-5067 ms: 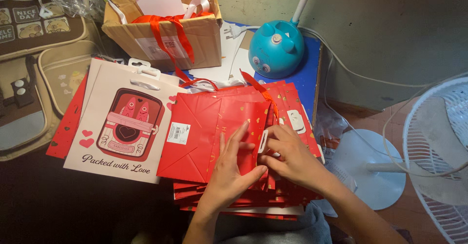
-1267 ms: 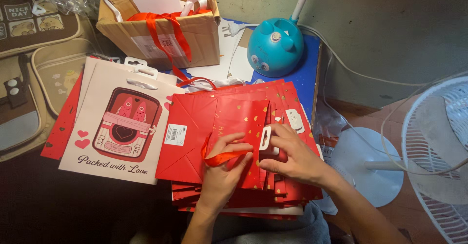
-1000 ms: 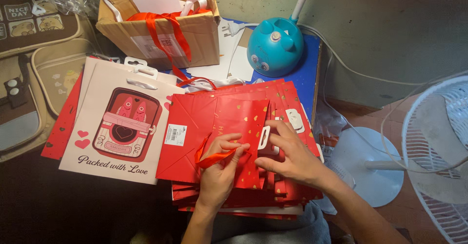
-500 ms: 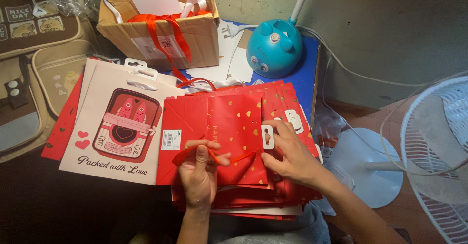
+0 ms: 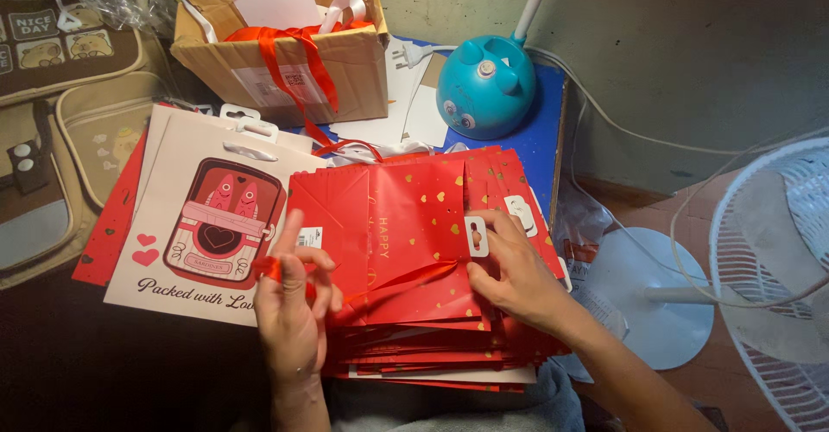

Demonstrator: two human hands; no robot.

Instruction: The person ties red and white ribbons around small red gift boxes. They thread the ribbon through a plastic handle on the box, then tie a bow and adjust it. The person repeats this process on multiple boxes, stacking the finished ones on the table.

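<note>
A stack of flat red paper gift bags (image 5: 414, 216) with small gold hearts lies in front of me. A red ribbon (image 5: 401, 278) runs taut across the top bag. My left hand (image 5: 292, 311) pinches the ribbon's left end, fingers partly spread, near the bag's left edge. My right hand (image 5: 509, 272) presses on the bag's right side beside a white hang tab (image 5: 476, 236), fingers at the ribbon's other end.
Cream gift bags (image 5: 186, 225) with a red picture lie to the left. A cardboard box (image 5: 285, 48) with red ribbon and white cards stands behind. A blue round lamp base (image 5: 486, 87) sits on a blue table. A white fan (image 5: 768, 268) stands at right.
My left hand slid left along the top bag, drawing the red ribbon out straight across it. My right hand stayed by the white tab.
</note>
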